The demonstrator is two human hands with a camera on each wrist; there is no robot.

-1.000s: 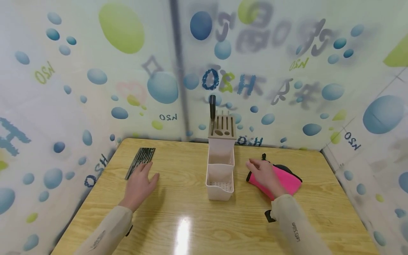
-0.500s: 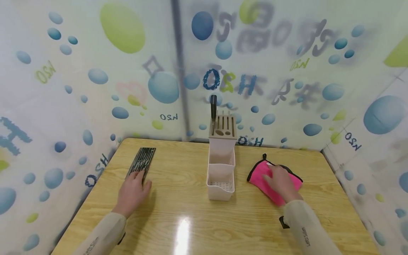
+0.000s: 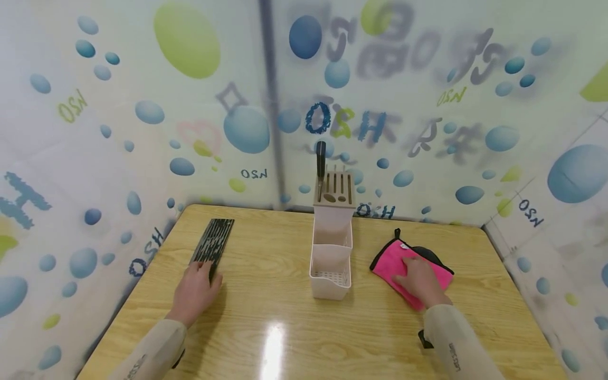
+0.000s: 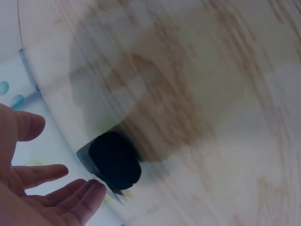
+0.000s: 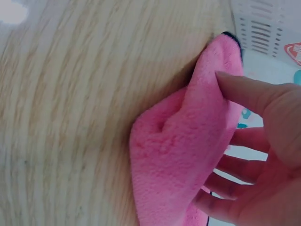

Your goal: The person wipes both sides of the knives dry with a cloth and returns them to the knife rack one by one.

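My left hand (image 3: 195,290) is at the near end of a cleaver with a dark, streaked blade (image 3: 214,240), on the table's left side. In the left wrist view its black handle (image 4: 115,160) points at the camera, with my fingertips right beside it and the thumb apart. My right hand (image 3: 423,282) rests on a pink fleecy cloth (image 3: 389,266) with black edging and a loop. The right wrist view shows the thumb and spread fingers lying against the cloth's folds. Part of the cloth is hidden under this hand.
A pale knife holder (image 3: 331,287) with a slotted brown top and two open bins stands mid-table. A black-handled knife (image 3: 321,158) sticks up from its left slot. A dark rounded thing (image 3: 429,256) shows behind the cloth. Patterned walls (image 3: 237,158) border the wooden table (image 3: 266,253).
My left hand has drawn back from over the blade to the cleaver's near end. My right hand has moved right and down onto the cloth, uncovering the cloth's far left corner.
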